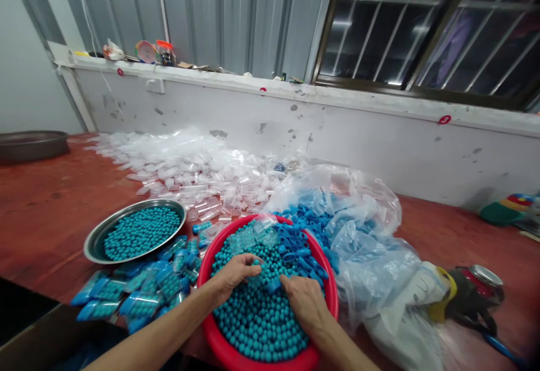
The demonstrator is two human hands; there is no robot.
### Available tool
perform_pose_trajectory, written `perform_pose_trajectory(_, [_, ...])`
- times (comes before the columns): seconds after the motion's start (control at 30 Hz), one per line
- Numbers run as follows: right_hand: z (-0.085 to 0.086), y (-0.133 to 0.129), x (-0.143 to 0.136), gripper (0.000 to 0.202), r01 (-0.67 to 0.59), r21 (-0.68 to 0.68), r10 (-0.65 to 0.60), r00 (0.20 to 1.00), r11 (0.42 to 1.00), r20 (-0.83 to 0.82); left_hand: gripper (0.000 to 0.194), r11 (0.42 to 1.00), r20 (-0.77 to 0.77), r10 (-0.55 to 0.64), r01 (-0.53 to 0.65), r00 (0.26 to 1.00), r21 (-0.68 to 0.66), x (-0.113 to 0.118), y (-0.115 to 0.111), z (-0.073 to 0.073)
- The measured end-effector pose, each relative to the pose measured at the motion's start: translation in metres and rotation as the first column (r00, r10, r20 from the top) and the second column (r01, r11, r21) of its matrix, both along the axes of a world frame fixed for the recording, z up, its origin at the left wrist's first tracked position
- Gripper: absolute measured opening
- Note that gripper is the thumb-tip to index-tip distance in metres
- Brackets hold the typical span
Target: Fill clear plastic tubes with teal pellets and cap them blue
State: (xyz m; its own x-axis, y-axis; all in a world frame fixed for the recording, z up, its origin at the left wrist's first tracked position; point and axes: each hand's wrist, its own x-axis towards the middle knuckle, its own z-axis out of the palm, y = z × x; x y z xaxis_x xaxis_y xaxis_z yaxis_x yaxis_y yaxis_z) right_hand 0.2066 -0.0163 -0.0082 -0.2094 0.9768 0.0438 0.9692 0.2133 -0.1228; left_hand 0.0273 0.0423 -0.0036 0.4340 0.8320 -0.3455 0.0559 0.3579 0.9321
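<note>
Nothing here can be read for certain. On the white ledge (pixel 295 92) of the wall in front of me sit three small red round stickers: one at the left (pixel 120 71), one near the middle (pixel 262 90), and one at the right (pixel 444 119). The right one carries a white mark that might be a numeral, but it is too small and blurred for me to make out. The other two show no mark I can tell. The tubes, caps, bags and bowls on my desk (pixel 50 196) bear no lettering, label or brand that I can see.
</note>
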Motion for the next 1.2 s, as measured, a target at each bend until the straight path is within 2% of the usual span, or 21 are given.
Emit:
perform_pose_trajectory(0.03, [0.0,-0.002,-0.003,0.027,0.015,0.041,-0.018,0.997,0.999,0.076,0.036,1.0,-0.02,0.01,-0.01,1.0,-0.004,-0.001,-0.002,0.0])
perform_pose_trajectory(0.1, [0.001,-0.004,-0.004,0.026,0.015,0.159,-0.035,0.991,0.987,0.125,0.037,1.0,-0.051,0.013,-0.013,0.999,-0.016,-0.002,-0.005,-0.001])
perform_pose_trajectory(0.2, [0.005,0.001,0.0,0.02,0.008,0.274,-0.028,0.997,0.962,0.07,0.035,1.0,-0.079,0.0,-0.002,0.997,-0.017,0.0,-0.007,-0.005])
perform_pose_trajectory(0.3, [0.002,0.009,0.004,0.021,0.016,0.234,0.004,0.997,0.972,-0.083,0.029,0.999,-0.078,-0.011,0.014,0.997,0.036,0.005,-0.01,-0.01])
perform_pose_trajectory(0.4, [-0.007,0.011,0.003,0.033,-0.089,0.238,0.137,0.971,0.967,-0.197,0.029,0.995,-0.023,-0.028,0.03,0.999,0.099,0.011,-0.014,-0.009])
perform_pose_trajectory(0.47, [-0.01,0.01,-0.001,0.039,-0.134,0.258,0.197,0.951,0.957,-0.237,0.032,0.995,0.009,-0.062,0.061,0.998,0.084,0.015,-0.018,-0.006])
perform_pose_trajectory(0.57, [-0.007,0.009,-0.006,0.039,-0.103,0.265,0.186,0.933,0.959,-0.309,0.035,0.995,0.037,-0.09,0.088,0.995,0.053,0.02,-0.023,-0.001])
perform_pose_trajectory(0.63, [-0.003,0.008,-0.007,0.038,-0.097,0.269,0.193,0.914,0.958,-0.358,0.039,0.997,0.061,-0.059,0.056,0.996,0.05,0.022,-0.024,-0.001])
perform_pose_trajectory(0.7, [0.0,0.007,-0.007,0.038,-0.118,0.272,0.218,0.902,0.955,-0.373,0.043,0.998,0.074,-0.029,0.025,0.997,0.051,0.021,-0.024,-0.002])
perform_pose_trajectory(0.83, [-0.001,0.003,-0.005,0.038,-0.161,0.25,0.251,0.887,0.955,-0.388,0.046,0.995,0.075,-0.051,0.044,0.996,0.093,0.016,-0.023,-0.009])
perform_pose_trajectory(1.03, [0.01,0.001,-0.001,0.029,-0.183,0.214,0.279,0.717,0.96,-0.639,0.055,0.992,0.178,-0.123,0.113,0.976,0.064,0.013,-0.024,-0.013])
perform_pose_trajectory(1.2, [0.017,-0.002,-0.003,0.024,-0.182,0.177,0.254,0.663,0.967,-0.704,0.046,0.985,0.139,-0.128,0.109,0.982,0.137,0.015,-0.026,-0.008])
